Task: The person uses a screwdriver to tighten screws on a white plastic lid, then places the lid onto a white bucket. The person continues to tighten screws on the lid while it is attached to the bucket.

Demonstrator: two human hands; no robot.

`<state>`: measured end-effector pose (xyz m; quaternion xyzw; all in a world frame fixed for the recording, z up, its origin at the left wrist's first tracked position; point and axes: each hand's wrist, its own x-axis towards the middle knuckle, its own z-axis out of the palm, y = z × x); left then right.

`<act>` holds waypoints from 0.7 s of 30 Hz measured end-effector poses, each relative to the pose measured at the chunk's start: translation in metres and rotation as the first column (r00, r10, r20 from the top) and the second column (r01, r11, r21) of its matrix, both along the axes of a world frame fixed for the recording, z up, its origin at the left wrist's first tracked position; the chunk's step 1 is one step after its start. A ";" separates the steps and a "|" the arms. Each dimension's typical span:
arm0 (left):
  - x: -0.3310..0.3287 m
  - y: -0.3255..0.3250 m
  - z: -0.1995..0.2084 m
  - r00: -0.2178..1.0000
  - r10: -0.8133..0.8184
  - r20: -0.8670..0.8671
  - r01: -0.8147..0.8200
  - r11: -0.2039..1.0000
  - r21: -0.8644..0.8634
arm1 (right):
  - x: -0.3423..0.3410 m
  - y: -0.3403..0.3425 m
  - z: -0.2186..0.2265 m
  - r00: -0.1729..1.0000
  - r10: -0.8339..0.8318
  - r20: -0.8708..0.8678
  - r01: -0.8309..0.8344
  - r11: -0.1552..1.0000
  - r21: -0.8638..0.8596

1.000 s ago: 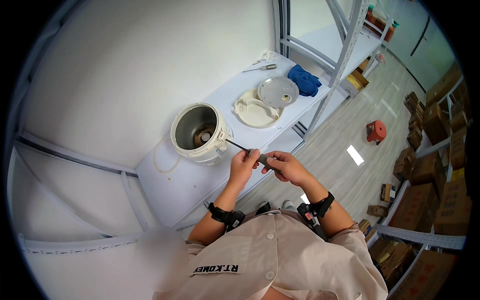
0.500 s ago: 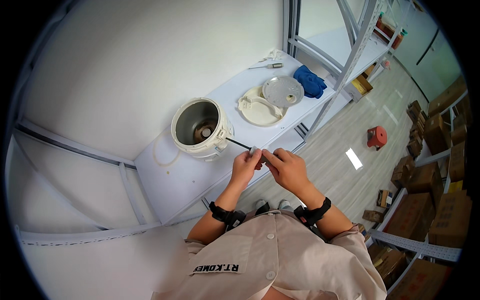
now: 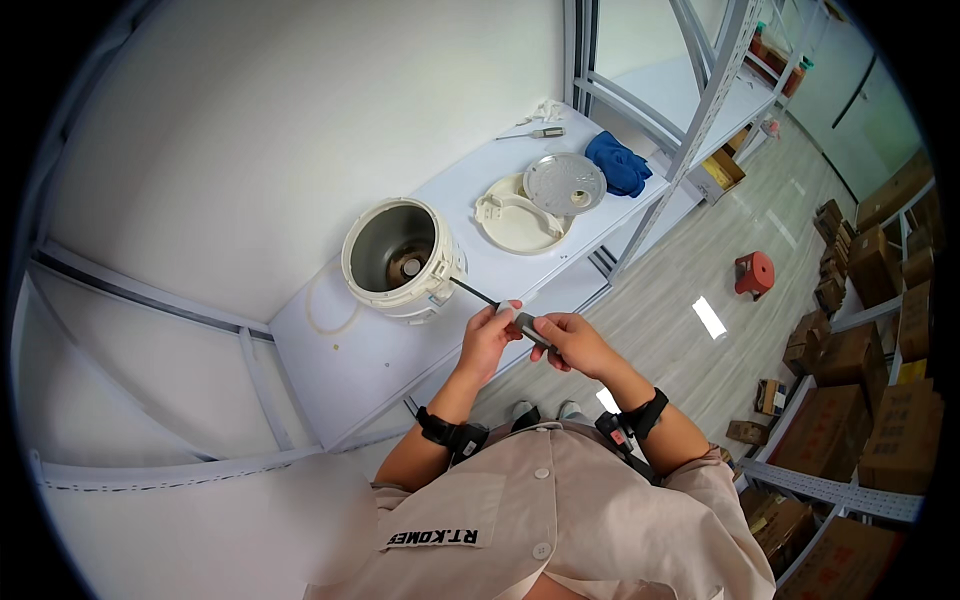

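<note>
A screwdriver [image 3: 524, 321] with a grey and whitish handle and a long dark shaft is in both hands. My left hand [image 3: 487, 338] closes its fingers around the front of the handle. My right hand [image 3: 577, 343] grips the handle's rear end between thumb and fingers. The shaft slants up to the left, its tip at the near right side of a cream rice cooker body [image 3: 440, 275]. Whether the tip sits in a screw is too small to tell. The cooker stands lidless on a white table [image 3: 345, 385], its grey interior showing a brownish bottom with a round centre.
Right of the cooker lie a cream lid [image 3: 520, 228], a round metal plate [image 3: 562, 184] overlapping it, a blue cloth [image 3: 619, 165] and another screwdriver [image 3: 546, 132]. A metal rack post [image 3: 690, 150] rises at the table's right end. A red stool [image 3: 754, 275] stands on the floor; cartons [image 3: 835, 415] fill shelves at right.
My right hand has slid back along the handle, so more of its grey part shows. My left hand stays around the front, with its fingers slightly shifted. The cooker has not visibly moved.
</note>
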<state>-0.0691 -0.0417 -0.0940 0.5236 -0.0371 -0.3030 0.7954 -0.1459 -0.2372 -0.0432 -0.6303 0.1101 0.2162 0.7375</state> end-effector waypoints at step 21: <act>-0.001 0.008 0.000 0.997 -0.003 0.071 0.001 0.999 0.035 | -0.007 0.011 0.000 0.974 -0.005 0.226 0.056 0.975 -0.217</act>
